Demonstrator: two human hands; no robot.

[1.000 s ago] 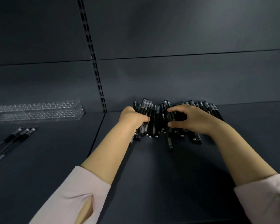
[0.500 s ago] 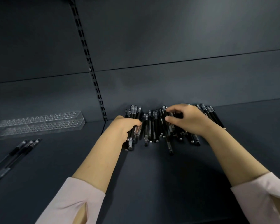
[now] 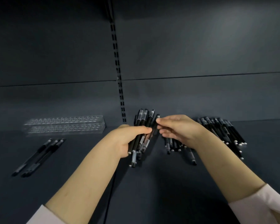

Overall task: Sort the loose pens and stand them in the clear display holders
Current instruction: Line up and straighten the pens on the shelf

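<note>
My left hand (image 3: 124, 139) grips a bundle of black pens (image 3: 143, 120), lifted off the shelf and standing roughly upright, tips down. My right hand (image 3: 179, 128) pinches one black pen (image 3: 155, 126) at the bundle's right edge, thumb and forefinger closed on it. A pile of loose black pens (image 3: 223, 131) lies on the dark shelf behind and right of my right hand. Two clear display holders (image 3: 65, 125) with rows of holes stand at the back left, with no pens in them.
Three black pens (image 3: 39, 156) lie side by side on the left shelf section in front of the holders. A slotted upright (image 3: 118, 75) runs down the dark back panel. A seam (image 3: 111, 183) divides the two shelf sections between my forearms.
My left hand has lifted a bundle of pens out of the pile and drawn it left. My right hand came off the pile and now pinches one pen at the bundle.
</note>
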